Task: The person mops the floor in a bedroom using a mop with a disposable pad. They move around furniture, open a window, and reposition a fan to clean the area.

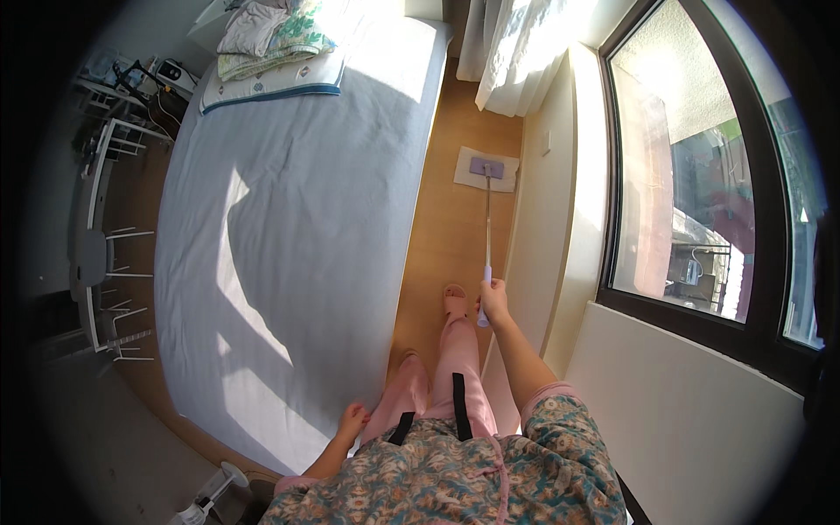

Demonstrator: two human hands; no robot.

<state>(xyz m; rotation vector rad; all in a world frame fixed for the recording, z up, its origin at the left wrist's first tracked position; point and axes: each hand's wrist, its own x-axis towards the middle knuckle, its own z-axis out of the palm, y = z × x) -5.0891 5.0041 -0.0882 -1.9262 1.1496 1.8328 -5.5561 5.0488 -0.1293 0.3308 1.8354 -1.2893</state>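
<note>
My right hand is closed around the lilac grip of a flat floor mop with a thin metal pole. The mop's lilac head lies flat on a white cleaning cloth, which rests on the wooden floor close to the wall. My left hand hangs beside my left thigh, near the edge of the bed, its fingers loosely curled; no object shows in it, and whether it touches the sheet cannot be told.
A narrow strip of floor runs between the bed and the low wall under the window. White curtains hang beyond the cloth. Folded bedding is piled at the bed's far end. A guitar, a white table and chairs stand left.
</note>
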